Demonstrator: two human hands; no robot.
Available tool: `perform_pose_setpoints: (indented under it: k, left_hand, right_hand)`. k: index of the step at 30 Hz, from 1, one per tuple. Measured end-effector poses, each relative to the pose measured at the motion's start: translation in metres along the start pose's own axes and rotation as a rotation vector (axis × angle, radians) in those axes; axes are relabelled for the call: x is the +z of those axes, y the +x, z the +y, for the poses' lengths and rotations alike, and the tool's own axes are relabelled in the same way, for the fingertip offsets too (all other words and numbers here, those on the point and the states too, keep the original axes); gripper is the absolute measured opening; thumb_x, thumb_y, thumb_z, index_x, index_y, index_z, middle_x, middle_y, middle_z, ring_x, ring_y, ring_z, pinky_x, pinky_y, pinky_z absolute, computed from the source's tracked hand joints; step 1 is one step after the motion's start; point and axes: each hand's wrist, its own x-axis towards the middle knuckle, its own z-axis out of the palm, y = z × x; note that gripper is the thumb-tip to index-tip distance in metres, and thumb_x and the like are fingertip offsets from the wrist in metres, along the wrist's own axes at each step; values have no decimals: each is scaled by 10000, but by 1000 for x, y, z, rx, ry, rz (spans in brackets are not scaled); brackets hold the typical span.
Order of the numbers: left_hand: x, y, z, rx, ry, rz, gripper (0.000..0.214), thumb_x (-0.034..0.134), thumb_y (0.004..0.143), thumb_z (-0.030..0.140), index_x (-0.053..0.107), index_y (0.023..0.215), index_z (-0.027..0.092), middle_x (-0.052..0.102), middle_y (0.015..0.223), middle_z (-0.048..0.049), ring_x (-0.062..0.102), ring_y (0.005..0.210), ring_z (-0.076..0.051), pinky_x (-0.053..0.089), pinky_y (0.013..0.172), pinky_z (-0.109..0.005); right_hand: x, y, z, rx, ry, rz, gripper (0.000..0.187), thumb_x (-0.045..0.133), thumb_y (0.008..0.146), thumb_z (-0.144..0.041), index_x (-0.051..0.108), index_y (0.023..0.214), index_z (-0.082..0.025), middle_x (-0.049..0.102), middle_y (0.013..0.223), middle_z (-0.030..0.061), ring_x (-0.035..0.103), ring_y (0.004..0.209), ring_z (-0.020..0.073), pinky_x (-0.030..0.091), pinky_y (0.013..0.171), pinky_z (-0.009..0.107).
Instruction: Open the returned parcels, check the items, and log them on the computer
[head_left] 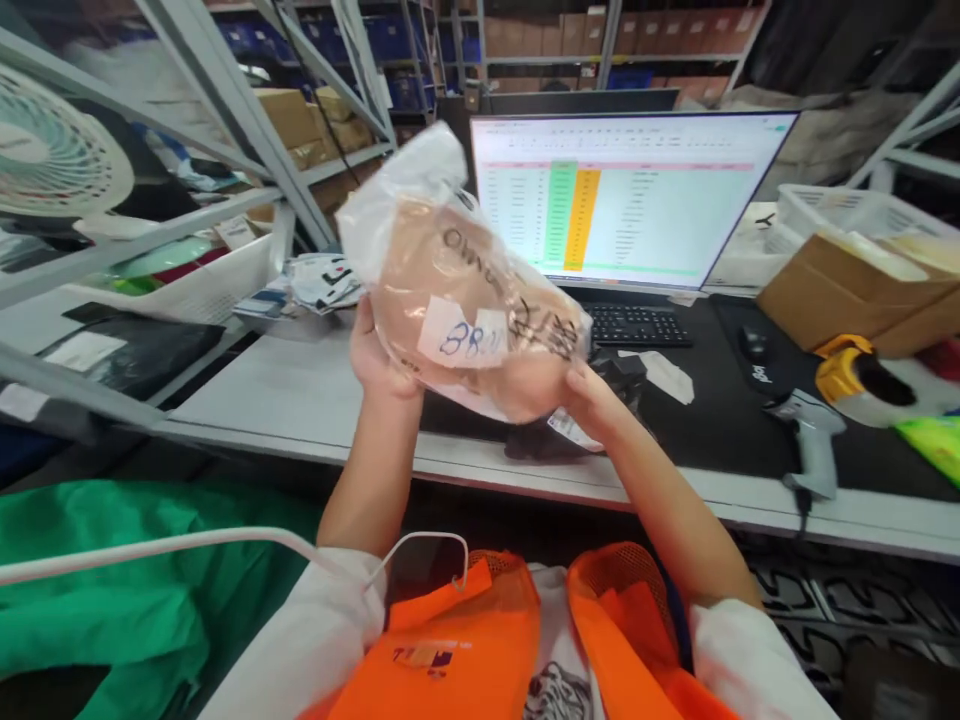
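Note:
I hold up a clear plastic bag with a beige item inside, in front of the monitor. The bag bears black writing and a white label with blue digits. My left hand grips its lower left edge from behind. My right hand pinches the lower right corner, near a small white tag. Both hands are closed on the bag above the desk's front edge.
A keyboard and mouse lie on a black mat. A barcode scanner and yellow tape dispenser are at right, beside a cardboard box. White baskets, a fan and metal shelving stand left. Green cloth lies low left.

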Motion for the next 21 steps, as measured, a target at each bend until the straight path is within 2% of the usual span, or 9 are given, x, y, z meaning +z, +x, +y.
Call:
perform_pose_setpoints:
  k: [1,3,5,7,10,13,15,18,21]
  left_hand:
    - [2,2,-9,-33,2,-3,543,351,998,544,690,1285,230,709,1345,-76,495,1453,-309,449,1166,-532]
    - [-1,10,-26,-53,6,16,528,435,965,582,698,1257,229,717,1330,-83,510,1439,-310,450,1165,-520]
    - [-12,21,-42,-19,4,49,516,502,930,616,713,1209,236,730,1306,-75,537,1415,-289,462,1161,-472]
    - [-26,31,-56,3,34,54,524,585,873,658,729,1160,243,744,1278,-67,581,1371,-276,492,1132,-420]
    - [-43,43,-72,-129,200,-72,625,775,701,702,762,1101,222,771,1204,-104,663,1254,-314,557,1033,-383]
    - [-47,50,-85,-405,388,-313,763,912,507,686,791,1059,174,788,1105,-162,727,1094,-367,603,914,-407]
    - [-45,52,-94,-501,456,-397,750,957,479,619,803,1042,148,792,1068,-175,746,1011,-360,610,867,-408]
    - [-45,50,-113,-493,533,-356,619,951,553,567,816,973,133,802,1005,-155,757,923,-324,606,835,-398]
    - [-50,45,-127,-447,554,-262,593,914,576,637,819,886,140,804,925,-137,757,870,-324,608,818,-420]
  right_hand:
    - [-1,5,-1,-19,69,6,973,668,730,-862,565,1428,-193,608,1457,182,602,1322,374,531,1067,541]
    - [-11,9,-3,-57,145,115,810,804,685,-749,665,1261,-197,702,1330,144,665,1228,360,554,1048,515]
    - [-29,11,-6,-79,168,244,695,911,629,-604,707,1162,-209,746,1248,105,696,1165,335,556,1050,493]
    - [-52,14,-11,-78,158,301,622,952,593,-519,736,1087,-209,773,1170,81,722,1094,313,564,1031,479]
    - [-81,21,-18,-47,60,298,560,965,570,-490,764,1003,-197,793,1070,71,741,987,296,590,960,463]
    - [-95,23,-19,-4,-112,273,555,973,551,-488,775,965,-176,795,1025,79,738,934,298,607,869,434]
    - [-98,20,-14,36,-167,240,576,967,536,-540,775,934,-170,794,979,76,735,892,298,611,794,405]
    - [-102,17,3,86,-120,232,624,872,589,-721,769,884,-181,788,913,71,732,838,298,607,719,387]
    - [-112,17,17,87,-80,357,648,732,689,-833,748,821,-199,776,844,73,731,821,304,601,706,394]
